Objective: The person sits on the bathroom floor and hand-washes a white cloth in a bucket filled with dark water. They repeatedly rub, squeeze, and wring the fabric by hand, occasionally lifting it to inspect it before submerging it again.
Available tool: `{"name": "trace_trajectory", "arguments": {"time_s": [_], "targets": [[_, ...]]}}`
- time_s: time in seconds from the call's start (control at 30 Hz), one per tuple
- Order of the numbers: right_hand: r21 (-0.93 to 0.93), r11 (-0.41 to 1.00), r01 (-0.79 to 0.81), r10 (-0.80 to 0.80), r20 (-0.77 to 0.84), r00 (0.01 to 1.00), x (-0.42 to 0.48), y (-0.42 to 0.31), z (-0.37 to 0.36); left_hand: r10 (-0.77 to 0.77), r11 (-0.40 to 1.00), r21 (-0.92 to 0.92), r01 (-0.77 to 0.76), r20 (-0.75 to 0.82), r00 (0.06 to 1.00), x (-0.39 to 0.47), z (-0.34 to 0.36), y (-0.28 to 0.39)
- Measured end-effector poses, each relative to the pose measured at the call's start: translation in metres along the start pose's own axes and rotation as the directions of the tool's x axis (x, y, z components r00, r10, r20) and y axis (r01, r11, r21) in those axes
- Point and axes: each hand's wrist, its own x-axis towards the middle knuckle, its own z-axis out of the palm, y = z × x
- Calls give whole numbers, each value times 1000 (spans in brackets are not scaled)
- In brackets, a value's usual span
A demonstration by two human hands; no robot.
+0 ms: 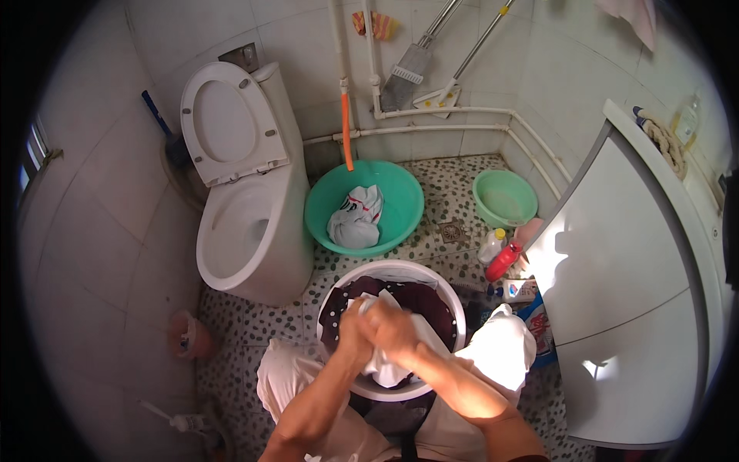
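Observation:
Both hands are together over a round white basin (453, 289) between my knees. A white cloth garment (388, 369) is bunched between them; my left hand (353, 329) and my right hand (392, 323) both grip it, knuckles close together. Part of the cloth hangs down into the basin. Beneath it lies a dark maroon fabric with white dots (421, 300), filling much of the basin. The right hand is slightly blurred. My fingertips are hidden by the hands themselves.
A green basin (404, 213) with a white printed garment (355, 222) stands beyond, under an orange hose (347, 133). The toilet (248, 242) is at left, a curved cabinet (618, 277) at right. Bottles (503, 261), a small green basin (505, 198) and a floor drain (453, 232) lie right.

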Motion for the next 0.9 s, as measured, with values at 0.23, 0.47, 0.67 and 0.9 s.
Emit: {"name": "trace_trajectory", "arguments": {"time_s": [0.23, 0.47, 0.67, 0.9], "targets": [[123, 907, -403, 400, 52, 915, -4, -22, 6, -100, 992, 64, 106, -94, 991, -8, 0, 11], [-137, 990, 37, -16, 147, 989, -11, -7, 4, -52, 996, -81, 49, -36, 998, 2, -5, 4], [75, 928, -364, 369, -57, 928, 8, -3, 8, 26, 955, 297, -7, -61, 998, 4, -21, -13], [-66, 862, 503, -480, 214, 850, -1, -24, -8, 59, 981, -184, -56, 11, 998, 36, -48, 5]]}}
